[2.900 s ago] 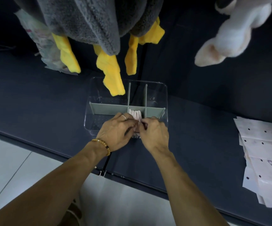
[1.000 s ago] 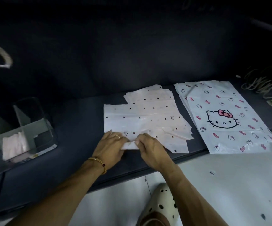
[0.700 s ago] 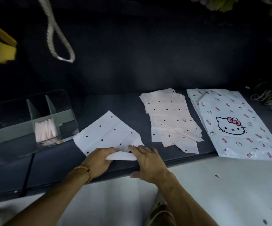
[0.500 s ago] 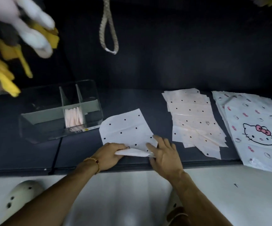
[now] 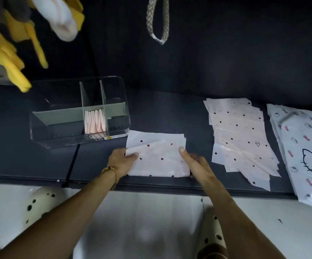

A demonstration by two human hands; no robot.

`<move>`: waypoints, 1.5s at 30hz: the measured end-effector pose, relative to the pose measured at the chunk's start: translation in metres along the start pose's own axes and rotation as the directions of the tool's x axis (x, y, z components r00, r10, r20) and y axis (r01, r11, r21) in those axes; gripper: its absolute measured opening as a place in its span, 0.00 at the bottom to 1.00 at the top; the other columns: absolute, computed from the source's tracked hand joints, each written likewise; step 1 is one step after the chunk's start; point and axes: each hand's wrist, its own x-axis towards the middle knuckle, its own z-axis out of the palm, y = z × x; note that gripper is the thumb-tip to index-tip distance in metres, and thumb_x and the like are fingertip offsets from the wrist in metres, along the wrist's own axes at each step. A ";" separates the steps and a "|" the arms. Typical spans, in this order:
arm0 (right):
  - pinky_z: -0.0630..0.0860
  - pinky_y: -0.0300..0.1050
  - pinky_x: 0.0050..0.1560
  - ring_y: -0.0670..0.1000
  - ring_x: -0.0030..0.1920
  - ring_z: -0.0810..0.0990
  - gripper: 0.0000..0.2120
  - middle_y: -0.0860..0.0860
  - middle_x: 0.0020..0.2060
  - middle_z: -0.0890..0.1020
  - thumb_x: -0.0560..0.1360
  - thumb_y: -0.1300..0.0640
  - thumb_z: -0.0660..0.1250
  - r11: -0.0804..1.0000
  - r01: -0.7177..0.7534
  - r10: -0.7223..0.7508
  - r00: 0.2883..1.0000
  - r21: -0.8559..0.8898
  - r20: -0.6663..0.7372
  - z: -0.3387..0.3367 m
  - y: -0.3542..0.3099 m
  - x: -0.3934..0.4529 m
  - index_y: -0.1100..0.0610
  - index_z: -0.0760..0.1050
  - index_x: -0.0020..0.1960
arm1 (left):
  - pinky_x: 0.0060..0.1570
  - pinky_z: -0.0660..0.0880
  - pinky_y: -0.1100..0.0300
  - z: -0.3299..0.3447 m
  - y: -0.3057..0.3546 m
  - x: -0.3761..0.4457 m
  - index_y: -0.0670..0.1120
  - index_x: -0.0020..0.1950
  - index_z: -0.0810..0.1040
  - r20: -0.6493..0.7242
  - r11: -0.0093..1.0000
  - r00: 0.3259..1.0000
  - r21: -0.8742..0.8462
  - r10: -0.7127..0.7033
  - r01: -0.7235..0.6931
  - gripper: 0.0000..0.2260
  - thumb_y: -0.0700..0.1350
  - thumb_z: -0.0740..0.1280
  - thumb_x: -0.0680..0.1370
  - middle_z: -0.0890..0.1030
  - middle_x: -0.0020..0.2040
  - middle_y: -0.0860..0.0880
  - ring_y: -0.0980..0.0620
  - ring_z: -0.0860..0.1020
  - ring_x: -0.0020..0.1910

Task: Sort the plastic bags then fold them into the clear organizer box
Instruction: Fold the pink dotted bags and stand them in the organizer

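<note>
Left hand grip: the left hand (image 5: 120,161) pinches the left edge of the dotted bag (image 5: 157,156), thumb on top and fingers under it.
Right hand grip: the right hand (image 5: 195,163) holds the bag's right edge, thumb laid on top; the fingers are hidden beneath, so how they curl cannot be told.
Dotted bag: lies flat near the front edge of the dark shelf (image 5: 160,113), folded over on itself, with its far left corner close to the box.
Clear box (image 5: 76,111): stands toward the left end of the shelf, split by grey dividers; folded bags (image 5: 95,121) stand upright in the middle front compartment.
Dotted stack (image 5: 239,133): a pile of flat bags to the right of the hands, apart from the held bag.
Cat-print bags (image 5: 304,150): at the right end, overhanging the front edge.
Wrist: a beaded bracelet (image 5: 112,173) on the left.
Overhead: yellow and grey cloth (image 5: 11,49) at the upper left, and a braided loop (image 5: 158,21) hanging.
</note>
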 end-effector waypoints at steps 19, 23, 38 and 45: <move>0.71 0.42 0.40 0.57 0.39 0.77 0.20 0.53 0.32 0.76 0.78 0.46 0.62 0.903 -0.028 -0.119 0.943 -0.429 -0.312 0.019 0.017 0.012 0.56 0.68 0.32 | 0.39 0.75 0.52 -0.002 0.008 -0.018 0.47 0.58 0.70 -0.209 0.719 0.918 0.686 0.337 -0.108 0.14 0.52 0.66 0.76 0.79 0.47 0.45 0.43 0.79 0.45; 0.76 0.46 0.44 0.58 0.45 0.80 0.16 0.56 0.40 0.81 0.79 0.45 0.61 0.888 -0.040 -0.135 0.929 -0.458 -0.344 0.024 0.015 0.011 0.56 0.71 0.39 | 0.54 0.75 0.50 0.007 -0.004 -0.031 0.46 0.62 0.75 0.128 0.385 0.733 0.783 0.669 -0.488 0.14 0.47 0.62 0.78 0.76 0.59 0.44 0.43 0.74 0.58; 0.76 0.51 0.48 0.59 0.50 0.79 0.11 0.56 0.49 0.81 0.73 0.56 0.69 0.548 0.301 -0.693 0.686 -0.780 -0.223 0.046 0.008 -0.003 0.59 0.77 0.54 | 0.73 0.41 0.54 0.024 -0.032 -0.027 0.50 0.78 0.52 0.368 0.260 0.775 0.794 0.514 -0.549 0.25 0.55 0.43 0.82 0.56 0.78 0.51 0.50 0.50 0.77; 0.39 0.53 0.76 0.51 0.77 0.41 0.28 0.51 0.77 0.43 0.82 0.45 0.41 0.354 0.503 -0.575 0.782 -0.788 0.241 0.087 0.034 -0.003 0.56 0.44 0.78 | 0.74 0.51 0.52 0.022 -0.030 -0.030 0.45 0.76 0.58 0.377 0.242 0.761 0.792 0.527 -0.560 0.25 0.52 0.45 0.81 0.62 0.76 0.48 0.47 0.56 0.76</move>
